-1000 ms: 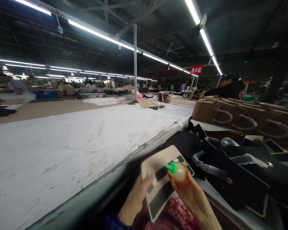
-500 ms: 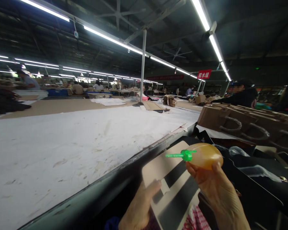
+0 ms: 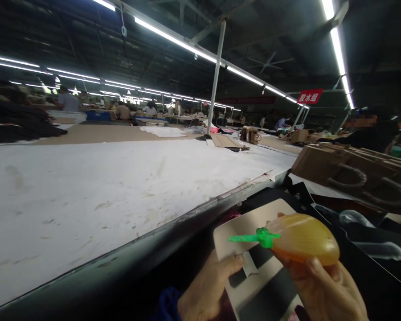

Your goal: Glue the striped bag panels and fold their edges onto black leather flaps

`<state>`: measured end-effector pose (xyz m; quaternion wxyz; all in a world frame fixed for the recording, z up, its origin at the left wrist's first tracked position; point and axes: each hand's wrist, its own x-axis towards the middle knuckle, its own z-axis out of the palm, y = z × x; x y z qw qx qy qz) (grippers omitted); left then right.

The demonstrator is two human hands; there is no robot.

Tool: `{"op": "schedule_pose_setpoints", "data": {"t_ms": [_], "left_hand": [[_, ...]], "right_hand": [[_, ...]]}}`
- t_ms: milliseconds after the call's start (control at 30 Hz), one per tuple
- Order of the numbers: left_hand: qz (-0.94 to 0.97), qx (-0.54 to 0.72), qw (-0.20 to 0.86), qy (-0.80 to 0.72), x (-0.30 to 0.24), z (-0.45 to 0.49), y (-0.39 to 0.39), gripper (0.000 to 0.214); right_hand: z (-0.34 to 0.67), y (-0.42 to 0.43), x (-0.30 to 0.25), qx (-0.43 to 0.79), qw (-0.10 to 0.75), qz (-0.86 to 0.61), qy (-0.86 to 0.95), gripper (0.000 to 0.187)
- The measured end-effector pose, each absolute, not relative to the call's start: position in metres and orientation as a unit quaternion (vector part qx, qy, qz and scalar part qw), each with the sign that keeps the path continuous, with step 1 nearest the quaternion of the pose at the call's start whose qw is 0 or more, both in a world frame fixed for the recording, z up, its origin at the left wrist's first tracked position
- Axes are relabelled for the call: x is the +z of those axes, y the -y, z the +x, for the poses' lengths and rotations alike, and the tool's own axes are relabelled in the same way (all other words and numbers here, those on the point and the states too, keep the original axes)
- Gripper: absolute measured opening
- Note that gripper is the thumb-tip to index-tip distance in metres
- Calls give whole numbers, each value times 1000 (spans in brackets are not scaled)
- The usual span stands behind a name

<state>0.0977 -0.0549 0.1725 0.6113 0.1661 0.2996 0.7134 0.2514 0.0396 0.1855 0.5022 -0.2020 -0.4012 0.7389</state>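
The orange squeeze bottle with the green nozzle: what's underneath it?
The right hand cups the bottle from below. Beneath both is a beige panel with black strips, its edge pinched by the left hand. The bottle and hand cover the panel's right part.

left hand [image 3: 207,290]: thumb pinching | right hand [image 3: 324,292]: fingers curled, gripping

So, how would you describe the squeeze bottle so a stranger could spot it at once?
Follow the long white table to its near dark edge at bottom right, where the right hand holds the squeeze bottle over a beige panel gripped by the left hand. It is the only translucent amber thing there, with a bright green nozzle pointing left.
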Motion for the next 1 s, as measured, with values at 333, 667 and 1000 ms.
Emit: {"op": "schedule_pose_setpoints", "data": {"t_ms": [333, 667, 1000], "left_hand": [[169, 709, 612, -306, 169, 98, 53, 52], [162, 707, 634, -269, 174, 100, 57, 46], [155, 721, 650, -183, 172, 95, 54, 60]], "right_hand": [[247, -31, 205, 600, 599, -276, 453, 84], [238, -14, 203, 602, 600, -229, 474, 97], [233, -22, 195, 512, 649, -254, 501, 60]]}}
